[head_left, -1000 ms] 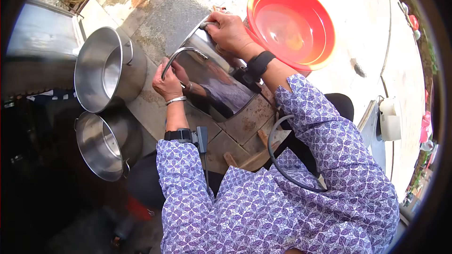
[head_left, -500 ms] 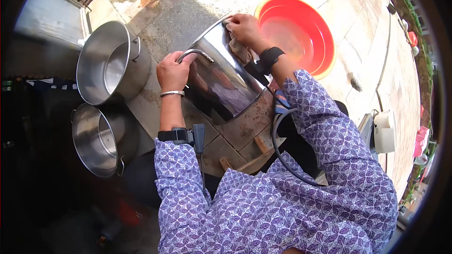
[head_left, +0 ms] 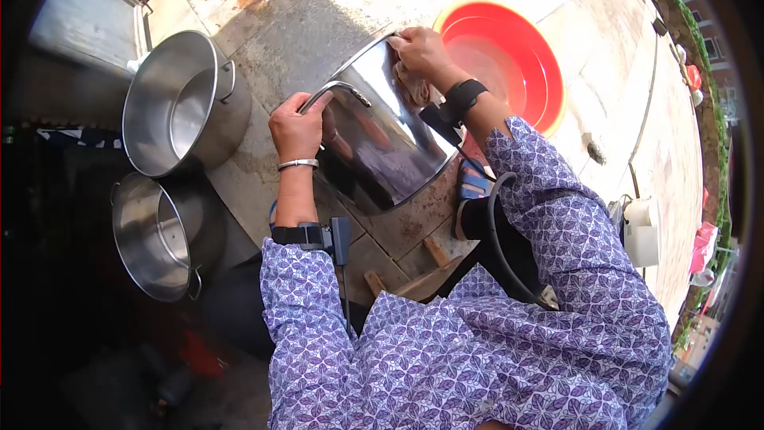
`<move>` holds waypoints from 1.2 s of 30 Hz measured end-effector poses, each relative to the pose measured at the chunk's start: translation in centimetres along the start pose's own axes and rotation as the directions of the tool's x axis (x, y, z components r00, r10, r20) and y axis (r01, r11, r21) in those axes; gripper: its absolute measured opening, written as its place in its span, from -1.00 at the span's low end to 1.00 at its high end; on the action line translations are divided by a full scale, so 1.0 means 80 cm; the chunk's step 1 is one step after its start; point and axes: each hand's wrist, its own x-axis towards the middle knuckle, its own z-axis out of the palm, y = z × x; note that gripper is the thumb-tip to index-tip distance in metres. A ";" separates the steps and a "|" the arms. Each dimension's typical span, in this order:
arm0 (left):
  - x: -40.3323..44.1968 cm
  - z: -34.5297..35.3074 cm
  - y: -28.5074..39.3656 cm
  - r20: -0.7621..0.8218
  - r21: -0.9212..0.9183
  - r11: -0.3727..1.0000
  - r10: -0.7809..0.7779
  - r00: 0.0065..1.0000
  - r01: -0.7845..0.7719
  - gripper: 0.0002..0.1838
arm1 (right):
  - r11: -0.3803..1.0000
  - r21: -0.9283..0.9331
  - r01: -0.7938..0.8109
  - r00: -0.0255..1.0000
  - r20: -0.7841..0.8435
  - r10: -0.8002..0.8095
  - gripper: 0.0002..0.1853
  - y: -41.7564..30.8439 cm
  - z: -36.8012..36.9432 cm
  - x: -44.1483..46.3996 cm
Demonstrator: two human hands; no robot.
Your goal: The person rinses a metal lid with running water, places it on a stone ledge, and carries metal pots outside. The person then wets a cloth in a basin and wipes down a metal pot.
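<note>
A shiny steel pot [head_left: 390, 139] is tilted on the paving in front of me, its polished side facing me. My left hand [head_left: 298, 129] is closed round the curved metal handle [head_left: 338, 87] on the pot's side. At the pot's upper right edge, my right hand [head_left: 423, 54] grips a brownish cloth [head_left: 412, 86] and presses it against the steel. Its fingertips are bent over the rim. Just beyond that hand stands a red basin [head_left: 509, 64] with water in it.
Two open steel pots, a larger one [head_left: 231, 111] and a smaller one [head_left: 203, 227], stand at the left. A white container [head_left: 641, 232] is at the right. Below the tilted pot lies a wooden piece [head_left: 426, 280], near my sandalled foot [head_left: 473, 183].
My right hand has shifted slightly right along the pot's rim, and the cloth now shows below it. The left hand has turned on the handle, its back now uppermost. The view has shifted a little.
</note>
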 end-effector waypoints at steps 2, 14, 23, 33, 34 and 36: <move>-0.001 -0.005 -0.006 -0.012 -0.022 1.000 0.001 1.000 -0.001 -0.73 | 0.882 -0.270 0.387 0.922 0.137 -0.363 -0.78 -0.037 -0.019 -0.058; -0.005 -0.001 -0.017 -0.092 -0.048 0.999 -0.012 0.996 0.007 -0.70 | 0.992 -0.081 0.100 0.994 0.059 -0.096 -0.62 0.031 -0.016 -0.091; -0.009 -0.007 -0.030 -0.054 -0.067 0.998 0.006 0.998 -0.010 -0.73 | 0.795 -0.249 0.552 0.822 0.007 -0.569 -0.57 -0.010 0.003 -0.216; -0.011 -0.020 -0.049 0.005 -0.099 0.994 -0.042 0.999 0.043 -0.66 | 0.994 0.071 -0.082 0.995 0.058 0.078 -0.64 0.092 -0.007 -0.098; -0.013 -0.024 -0.042 0.033 -0.166 0.985 -0.042 0.999 0.047 -0.66 | 0.997 0.034 0.069 0.996 -0.061 -0.067 -0.65 0.056 0.000 -0.114; -0.002 -0.024 -0.019 0.036 0.038 0.985 0.165 0.986 -0.166 -0.66 | 0.935 -0.087 0.343 0.932 -0.096 -0.350 -0.60 -0.005 0.007 -0.142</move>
